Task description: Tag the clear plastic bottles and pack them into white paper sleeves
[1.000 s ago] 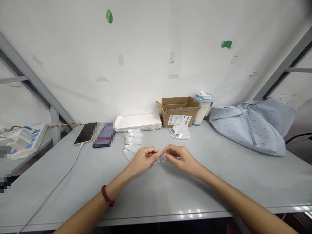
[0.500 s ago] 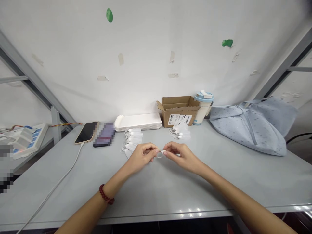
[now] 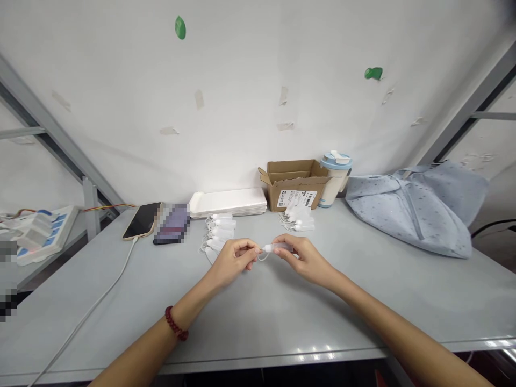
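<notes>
In front of me, a small translucent white plastic bottle [image 3: 278,247] with a narrow neck lies level between my hands. My right hand [image 3: 300,255] is closed around its body, thumb and fingers pinching it. At the neck end, my left hand [image 3: 237,260] pinches a tiny brownish tip between thumb and forefinger; its exact kind is too small to tell. A thin white loop [image 3: 263,257] hangs below the neck. Behind my left hand lies a row of similar bottles [image 3: 222,231] with white loops. Another pile of these bottles [image 3: 300,217] rests beyond my right hand.
An open cardboard box [image 3: 298,188] stands against the wall, beside a lidded cup [image 3: 334,180]. A white stack [image 3: 229,202] lies left of it. A blue cloth bag [image 3: 411,215] sits at right. A phone [image 3: 142,221] with a charging cable [image 3: 108,293] and a purple item [image 3: 173,223] lie left.
My right hand has shifted slightly back along the bottle, so more of its neck and body shows between my hands. My left hand has barely moved.
</notes>
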The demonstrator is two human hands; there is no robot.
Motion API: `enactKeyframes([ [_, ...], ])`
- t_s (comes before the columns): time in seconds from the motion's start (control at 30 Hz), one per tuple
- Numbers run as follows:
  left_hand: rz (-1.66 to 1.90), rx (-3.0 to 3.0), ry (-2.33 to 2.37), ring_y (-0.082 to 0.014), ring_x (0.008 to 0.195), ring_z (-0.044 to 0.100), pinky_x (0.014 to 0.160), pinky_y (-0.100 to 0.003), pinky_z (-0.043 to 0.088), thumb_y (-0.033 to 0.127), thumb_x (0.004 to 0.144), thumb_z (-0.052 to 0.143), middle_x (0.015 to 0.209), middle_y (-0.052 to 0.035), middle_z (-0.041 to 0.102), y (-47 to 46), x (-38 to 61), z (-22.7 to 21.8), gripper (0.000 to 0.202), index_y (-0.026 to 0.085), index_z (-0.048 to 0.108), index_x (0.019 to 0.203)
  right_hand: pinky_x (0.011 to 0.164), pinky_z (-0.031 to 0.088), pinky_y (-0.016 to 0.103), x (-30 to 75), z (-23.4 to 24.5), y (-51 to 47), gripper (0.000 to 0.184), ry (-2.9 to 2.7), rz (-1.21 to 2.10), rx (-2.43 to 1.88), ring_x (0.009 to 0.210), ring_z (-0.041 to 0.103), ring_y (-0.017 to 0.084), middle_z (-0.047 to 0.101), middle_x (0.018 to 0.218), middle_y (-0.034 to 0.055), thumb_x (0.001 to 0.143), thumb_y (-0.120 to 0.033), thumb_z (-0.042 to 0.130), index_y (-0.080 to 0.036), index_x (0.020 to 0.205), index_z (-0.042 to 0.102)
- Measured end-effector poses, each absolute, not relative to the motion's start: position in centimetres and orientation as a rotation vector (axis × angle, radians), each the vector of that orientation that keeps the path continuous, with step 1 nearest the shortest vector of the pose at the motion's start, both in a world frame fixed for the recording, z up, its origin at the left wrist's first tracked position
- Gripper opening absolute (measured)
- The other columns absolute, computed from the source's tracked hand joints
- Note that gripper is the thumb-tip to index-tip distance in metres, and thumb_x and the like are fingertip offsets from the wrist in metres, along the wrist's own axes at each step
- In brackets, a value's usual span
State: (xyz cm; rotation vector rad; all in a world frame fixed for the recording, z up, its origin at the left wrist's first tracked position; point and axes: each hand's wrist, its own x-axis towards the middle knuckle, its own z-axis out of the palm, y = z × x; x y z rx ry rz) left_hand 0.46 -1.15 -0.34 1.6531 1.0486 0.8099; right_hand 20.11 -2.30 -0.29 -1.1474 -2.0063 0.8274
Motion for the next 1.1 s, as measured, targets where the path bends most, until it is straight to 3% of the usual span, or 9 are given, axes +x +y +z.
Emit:
enactKeyframes([
  [1.1,0.813,1.617,1.021,-0.0084,0.049,0.046,0.051,-0.022,0.038,0.034,0.078,0.054,0.055,0.0026,0.051,-1.19,0.65,-0.05,0.023,0.014,0.059,0.068,0.049,0.037,0.02,20.09,-0.09,-2.57,0.019,-2.007,0.751,-1.13,0.063,0.052,0.011,0.062,0.075,0.0022,0.087,-0.032,0.048,-0.017,0.089,0.059],
])
